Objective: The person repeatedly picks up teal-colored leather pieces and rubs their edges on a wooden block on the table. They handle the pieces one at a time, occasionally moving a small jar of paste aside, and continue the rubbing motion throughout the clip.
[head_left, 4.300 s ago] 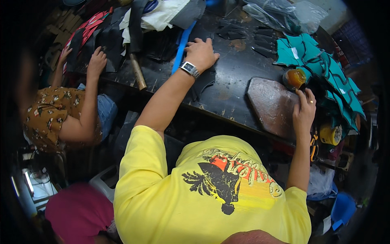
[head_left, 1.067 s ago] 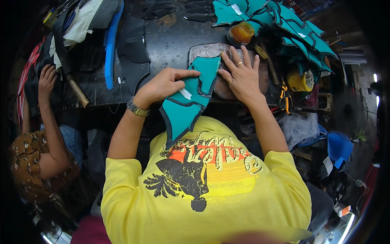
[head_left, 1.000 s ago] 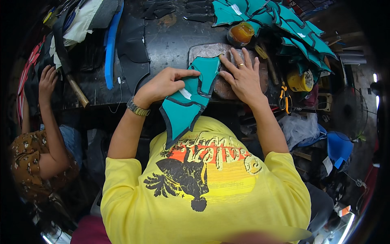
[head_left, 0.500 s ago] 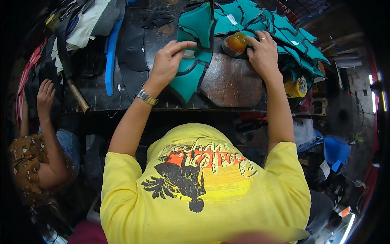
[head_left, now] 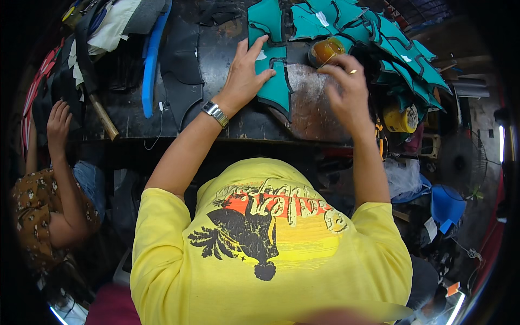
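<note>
A teal panel with black edging and a small white tag (head_left: 279, 86) lies on the dark worktable. My left hand (head_left: 246, 76) rests at its left side, fingers spread, with fingertips on the teal surface. A round glass jar of amber liquid (head_left: 327, 51) stands to the right of the panel. Just on the near side of the jar is my right hand (head_left: 346, 92), its thumb and fingers curled together and slightly blurred. Something thin and pale shows at its fingertips, too small to name.
More black-edged teal panels (head_left: 374, 32) are heaped at the far right, above a yellow container (head_left: 400, 118). Black cut pieces (head_left: 181, 81), a blue strip (head_left: 153, 70) and a wooden handle (head_left: 104, 116) lie to the left. A co-worker's hand (head_left: 58, 123) is at the left edge.
My left hand has opened from a pinch and spread onto the teal panel. My right hand has drawn back from the jar toward me. The panel sits slightly further right.
</note>
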`<state>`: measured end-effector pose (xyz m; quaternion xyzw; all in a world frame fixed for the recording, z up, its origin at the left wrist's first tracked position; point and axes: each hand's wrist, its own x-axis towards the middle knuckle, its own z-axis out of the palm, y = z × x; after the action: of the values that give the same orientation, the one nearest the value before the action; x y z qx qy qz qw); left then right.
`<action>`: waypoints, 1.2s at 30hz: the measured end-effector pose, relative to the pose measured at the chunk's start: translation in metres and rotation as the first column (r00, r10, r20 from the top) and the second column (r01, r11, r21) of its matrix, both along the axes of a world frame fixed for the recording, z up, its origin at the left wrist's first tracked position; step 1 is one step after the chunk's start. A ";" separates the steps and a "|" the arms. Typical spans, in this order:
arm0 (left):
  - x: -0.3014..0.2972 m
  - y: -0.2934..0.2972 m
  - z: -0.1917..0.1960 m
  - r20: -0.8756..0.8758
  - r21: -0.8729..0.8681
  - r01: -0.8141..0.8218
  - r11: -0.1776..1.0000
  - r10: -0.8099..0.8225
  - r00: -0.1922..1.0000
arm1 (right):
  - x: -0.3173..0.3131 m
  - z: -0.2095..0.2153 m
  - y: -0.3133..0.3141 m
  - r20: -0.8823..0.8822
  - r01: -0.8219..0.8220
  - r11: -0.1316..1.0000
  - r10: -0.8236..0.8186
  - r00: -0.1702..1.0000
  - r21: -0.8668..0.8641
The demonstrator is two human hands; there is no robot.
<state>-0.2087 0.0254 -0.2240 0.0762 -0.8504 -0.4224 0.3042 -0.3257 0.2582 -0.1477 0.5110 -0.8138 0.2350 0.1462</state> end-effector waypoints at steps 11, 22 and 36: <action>-0.001 -0.001 -0.004 -0.034 -0.025 0.000 1.000 -0.001 0.999 | 0.054 -0.053 0.006 0.231 -0.049 0.960 -0.016 0.973 0.274; -0.002 -0.001 -0.005 -0.021 -0.034 -0.013 0.999 0.013 1.000 | 0.079 -0.041 0.036 0.098 -0.087 0.940 0.057 0.993 0.330; 0.043 -0.041 0.047 0.171 0.626 0.348 0.698 -0.558 0.812 | 0.050 -0.018 0.036 0.375 0.111 0.963 -0.011 0.927 -0.244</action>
<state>-0.1652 -0.0154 -0.1774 0.0211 -0.7164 -0.6974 -0.0035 -0.2761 0.2940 -0.1657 0.4079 -0.8043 0.4274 0.0632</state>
